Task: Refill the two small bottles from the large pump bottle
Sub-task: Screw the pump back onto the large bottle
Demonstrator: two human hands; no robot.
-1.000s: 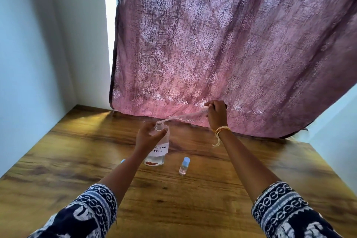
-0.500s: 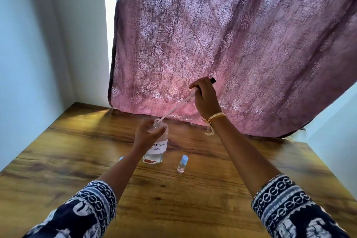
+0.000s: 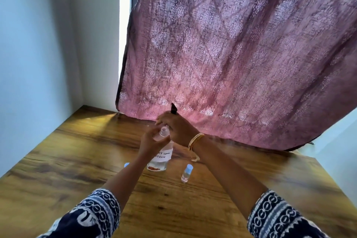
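Mid-surface, near back edge:
Left hand (image 3: 152, 141): grips large pump bottle (image 3: 160, 155), upright.
Right hand (image 3: 177, 128): holds pump head (image 3: 173, 108) directly above neck.

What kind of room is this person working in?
Probably a room at home: a wood-grain table sits in a corner of plain pale walls, and a pink patterned curtain hangs over a bright window behind it.

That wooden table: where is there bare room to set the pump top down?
The table is bare to the left of the left hand up to the wall, and to the right of the capped small bottle toward the far edge. It is crowded in the middle, where both hands meet over the large bottle, with a second small bottle half hidden behind the left forearm.
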